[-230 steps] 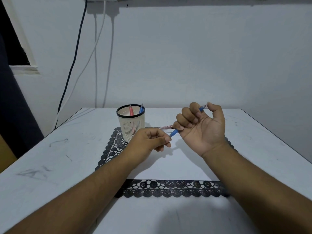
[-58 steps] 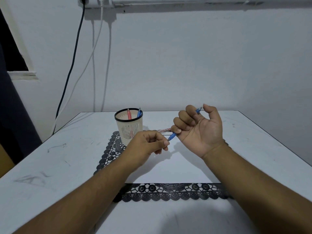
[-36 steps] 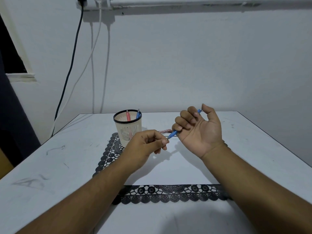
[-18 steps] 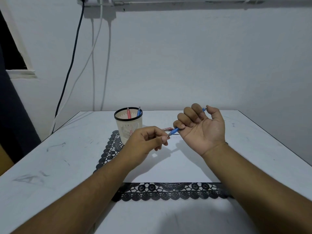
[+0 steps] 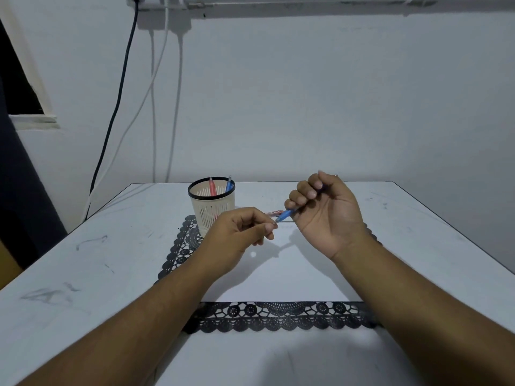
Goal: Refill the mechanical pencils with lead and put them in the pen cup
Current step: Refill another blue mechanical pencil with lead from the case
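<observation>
Right of the cup, the right hand grips the blue pencil, tip toward the left hand, whose fingers pinch something too thin to see, probably lead. Best to keep the pencil steady and feed it straight, without bending.

Three mechanical pencils show: a red pencil and a blue pencil standing in the far-left pen cup, and a third, blue one in the right hand. One pen cup. One red-and-white lead tube lies beyond the hands. Two hands, counting the left hand. One black lace-edged mat on one bench. Three cables hang on the far wall.
</observation>
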Motion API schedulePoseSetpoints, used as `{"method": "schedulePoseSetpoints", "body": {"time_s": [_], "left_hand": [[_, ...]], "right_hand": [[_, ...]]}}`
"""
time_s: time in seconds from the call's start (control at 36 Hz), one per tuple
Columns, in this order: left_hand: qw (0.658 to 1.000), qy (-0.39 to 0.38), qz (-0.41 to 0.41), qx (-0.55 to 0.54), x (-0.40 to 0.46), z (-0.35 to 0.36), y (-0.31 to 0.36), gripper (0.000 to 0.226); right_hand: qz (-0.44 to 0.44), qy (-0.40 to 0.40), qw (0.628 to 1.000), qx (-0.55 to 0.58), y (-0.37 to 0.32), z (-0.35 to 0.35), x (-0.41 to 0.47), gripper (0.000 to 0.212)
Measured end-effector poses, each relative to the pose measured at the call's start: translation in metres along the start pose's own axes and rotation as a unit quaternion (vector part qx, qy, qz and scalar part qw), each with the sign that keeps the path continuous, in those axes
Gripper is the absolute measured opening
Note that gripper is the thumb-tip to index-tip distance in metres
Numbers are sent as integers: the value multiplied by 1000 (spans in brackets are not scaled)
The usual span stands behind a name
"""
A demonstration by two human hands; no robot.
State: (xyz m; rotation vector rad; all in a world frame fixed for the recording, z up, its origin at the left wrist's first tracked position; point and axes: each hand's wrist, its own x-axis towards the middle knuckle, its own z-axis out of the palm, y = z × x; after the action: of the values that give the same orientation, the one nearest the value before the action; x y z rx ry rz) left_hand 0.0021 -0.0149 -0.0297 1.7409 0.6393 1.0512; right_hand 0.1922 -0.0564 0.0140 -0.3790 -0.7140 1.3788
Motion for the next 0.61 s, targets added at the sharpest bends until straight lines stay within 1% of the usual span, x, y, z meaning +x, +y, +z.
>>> {"method": "schedulePoseSetpoints", "body": {"time_s": [0.06,0.11,0.14,0.19,0.22,0.25,0.28,0.31,0.33,0.39,0.47,0.53,0.61], "left_hand": [[1000,16,15,2,1,-1,3,11],[999,26,29,18,3,-5,7,13],[998,36,35,25,5,-8,9,14],[998,57,37,19,9,-13,12,19],[996,77,31,16,7,-13,13,21],[996,82,34,23,2,-10,12,22],[994,81,36,59,4,-15,14,21],[996,57,-1,63,-2,-13,-11,19],[996,37,-20,80,-7,-13,-25,16],[994,25,-27,104,-10,-22,-26,15],[994,24,-27,104,-7,-42,-13,17],[992,15,-23,126,-3,-47,-7,18],[977,-3,-4,214,0,-40,-10,16]], "right_hand": [[-16,6,997,-74,1,1,0,34],[-28,21,986,-162,2,4,0,39],[-30,35,982,-184,2,4,2,42],[-34,60,979,-191,-6,3,8,47],[-38,78,979,-183,-13,-1,7,47],[-45,96,980,-170,-18,-10,4,46],[-54,111,978,-166,-24,-14,6,44],[-52,155,971,-175,-16,-37,0,41],[-64,186,962,-187,-13,-56,-4,36],[-73,211,957,-186,-21,-74,-5,24],[-59,222,948,-221,-23,-80,4,16],[-32,198,949,-243,-20,-79,10,16],[-2,164,945,-282,-10,-76,18,19]]}}
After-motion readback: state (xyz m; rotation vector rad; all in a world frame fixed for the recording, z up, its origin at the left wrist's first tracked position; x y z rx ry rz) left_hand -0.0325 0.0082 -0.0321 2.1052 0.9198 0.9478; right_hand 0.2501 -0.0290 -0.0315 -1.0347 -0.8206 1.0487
